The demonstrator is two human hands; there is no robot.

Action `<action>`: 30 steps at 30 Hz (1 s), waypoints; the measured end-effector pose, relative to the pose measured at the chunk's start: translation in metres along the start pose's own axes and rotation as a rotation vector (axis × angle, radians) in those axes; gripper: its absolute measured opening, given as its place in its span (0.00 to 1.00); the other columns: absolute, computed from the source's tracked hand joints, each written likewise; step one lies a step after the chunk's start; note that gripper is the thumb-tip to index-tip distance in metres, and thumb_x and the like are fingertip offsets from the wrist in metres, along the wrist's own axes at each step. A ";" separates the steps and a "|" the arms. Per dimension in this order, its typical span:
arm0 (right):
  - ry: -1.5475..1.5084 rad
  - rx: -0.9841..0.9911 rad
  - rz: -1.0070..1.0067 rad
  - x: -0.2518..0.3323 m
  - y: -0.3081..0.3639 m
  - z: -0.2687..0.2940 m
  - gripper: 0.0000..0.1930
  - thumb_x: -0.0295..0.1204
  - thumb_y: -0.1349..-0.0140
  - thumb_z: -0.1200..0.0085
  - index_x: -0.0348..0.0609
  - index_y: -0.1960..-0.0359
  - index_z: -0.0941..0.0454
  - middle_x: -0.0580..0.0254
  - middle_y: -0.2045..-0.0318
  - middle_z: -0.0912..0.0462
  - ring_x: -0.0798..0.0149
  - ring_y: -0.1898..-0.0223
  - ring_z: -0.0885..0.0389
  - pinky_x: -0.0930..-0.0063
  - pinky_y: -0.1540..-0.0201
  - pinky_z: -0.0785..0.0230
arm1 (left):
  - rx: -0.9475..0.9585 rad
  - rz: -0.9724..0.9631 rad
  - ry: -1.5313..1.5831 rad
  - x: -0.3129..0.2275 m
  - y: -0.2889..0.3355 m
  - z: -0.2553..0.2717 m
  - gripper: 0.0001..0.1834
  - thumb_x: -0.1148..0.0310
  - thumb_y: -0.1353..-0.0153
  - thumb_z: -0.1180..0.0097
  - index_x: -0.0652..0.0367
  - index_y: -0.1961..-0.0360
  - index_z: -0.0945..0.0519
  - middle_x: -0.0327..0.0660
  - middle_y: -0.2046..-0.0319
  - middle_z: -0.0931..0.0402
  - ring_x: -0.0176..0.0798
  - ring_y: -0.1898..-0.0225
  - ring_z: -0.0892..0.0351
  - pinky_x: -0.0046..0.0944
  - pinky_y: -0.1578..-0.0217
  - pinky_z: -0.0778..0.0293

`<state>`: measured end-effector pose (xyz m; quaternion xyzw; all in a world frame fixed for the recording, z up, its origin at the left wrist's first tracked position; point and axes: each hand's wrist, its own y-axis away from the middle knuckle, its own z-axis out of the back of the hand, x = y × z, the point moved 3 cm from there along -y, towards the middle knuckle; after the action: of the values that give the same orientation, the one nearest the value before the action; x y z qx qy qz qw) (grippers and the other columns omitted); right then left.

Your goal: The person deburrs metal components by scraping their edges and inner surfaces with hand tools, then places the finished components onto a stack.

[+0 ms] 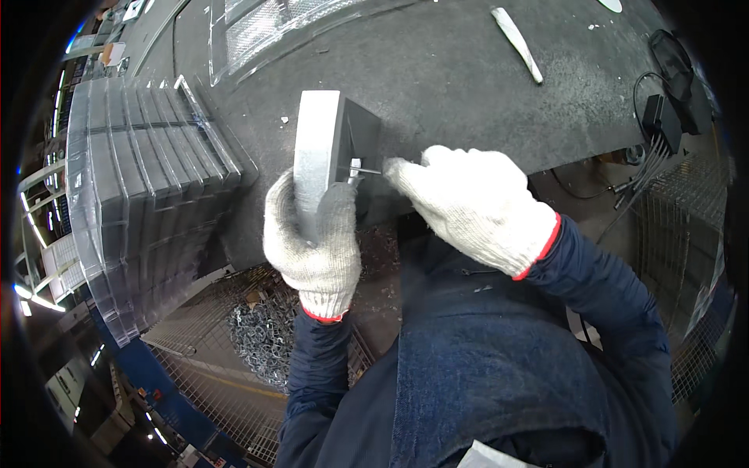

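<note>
My left hand (pixel 314 249), in a white knit glove with a red cuff edge, is wrapped round the lower end of a grey rectangular metal box (pixel 318 140). The box stands upright over the near edge of the dark table. A small light metal fitting (pixel 355 168) shows on its right-hand face. My right hand (pixel 472 203), gloved the same way, is closed with its fingertips just right of that face. A thin metal rod (pixel 370 171) runs from those fingertips to the fitting; its full shape is hidden in the glove.
Grey panels in clear plastic (pixel 148 156) stand stacked on the left. More clear plastic packaging (pixel 265 31) lies at the back. A white rolled strip (pixel 517 45) and a black device with cables (pixel 662 123) are on the right. A wire basket of metal pieces (pixel 265 343) is below.
</note>
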<state>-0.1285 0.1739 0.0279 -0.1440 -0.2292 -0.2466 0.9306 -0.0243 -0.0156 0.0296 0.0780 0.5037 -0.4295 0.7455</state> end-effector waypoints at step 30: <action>0.066 0.056 -0.151 0.027 -0.002 -0.012 0.10 0.30 0.31 0.42 0.42 0.51 0.22 0.57 0.64 0.16 0.56 0.64 0.08 0.62 0.63 0.15 | 0.027 -0.042 0.009 0.001 0.000 -0.002 0.23 0.75 0.32 0.30 0.73 0.39 0.19 0.50 0.50 0.14 0.39 0.50 0.14 0.39 0.48 0.17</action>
<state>-0.1045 0.1575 0.0308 -0.0922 -0.2154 -0.3143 0.9200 -0.0255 -0.0154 0.0284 0.0794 0.5026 -0.4514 0.7330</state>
